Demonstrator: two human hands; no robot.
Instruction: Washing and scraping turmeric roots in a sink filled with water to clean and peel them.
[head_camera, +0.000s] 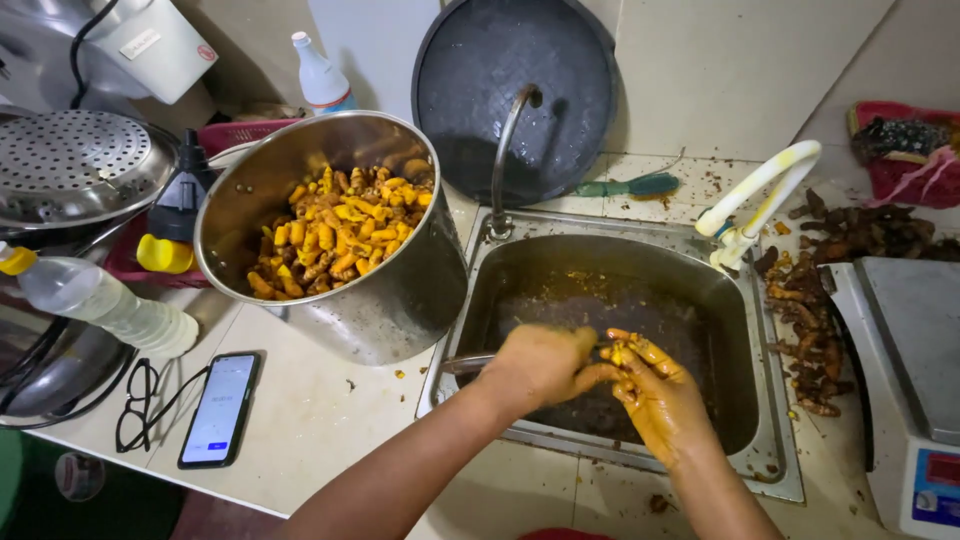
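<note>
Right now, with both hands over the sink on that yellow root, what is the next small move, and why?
Probably keep scraping the root piece a little longer. The right hand pinches it while the left hand holds what looks like a knife against it. Both sit above the sink, so peel would fall there. Once clean, it likely belongs with the peeled pieces in the steel pot.

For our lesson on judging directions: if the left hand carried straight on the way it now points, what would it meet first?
The left hand points rightward over the sink, so it would first meet the right hand, whose yellow-stained fingers already seem to touch it; depth is unclear.
</note>
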